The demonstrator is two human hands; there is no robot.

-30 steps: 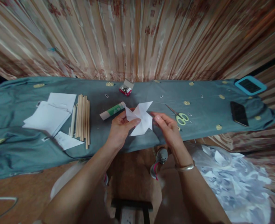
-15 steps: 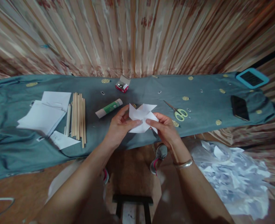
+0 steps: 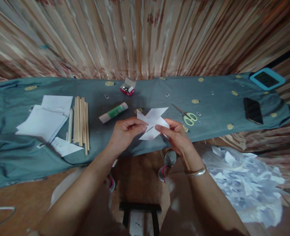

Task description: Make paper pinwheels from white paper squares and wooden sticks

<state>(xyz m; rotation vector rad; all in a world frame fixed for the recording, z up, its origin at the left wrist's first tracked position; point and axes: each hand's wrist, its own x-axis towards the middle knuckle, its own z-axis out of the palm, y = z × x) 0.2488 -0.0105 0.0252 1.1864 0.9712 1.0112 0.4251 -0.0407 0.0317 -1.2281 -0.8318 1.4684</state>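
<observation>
A white folded paper pinwheel (image 3: pixel 155 114) is held in the air above the table's front edge, its pointed blades fanning out. My left hand (image 3: pixel 126 132) is closed at its left side, thumb and forefinger pinched together near the middle. A thin dark line shows there beside the fingertips; whether it is a pin or a gap in the folds I cannot make out. On the right side my right hand (image 3: pixel 176 132) grips the paper, thumb on top close to the centre and fingers behind, mostly hidden.
On the cloth-covered table (image 3: pixel 147 93) lie a glue stick (image 3: pixel 114 112), an open small box of metal pieces (image 3: pixel 127 88), scissors (image 3: pixel 186 115), wooden sticks (image 3: pixel 81 121), paper sheets (image 3: pixel 43 119), a phone (image 3: pixel 253 110) and a blue-framed tablet (image 3: pixel 267 79). A bag of paper pieces (image 3: pixel 245 183) stands right.
My left thumb and fingers have drawn together into a pinch near the pinwheel's middle, and the pinwheel has tilted a little. My right hand keeps its grip. The view has shifted slightly.
</observation>
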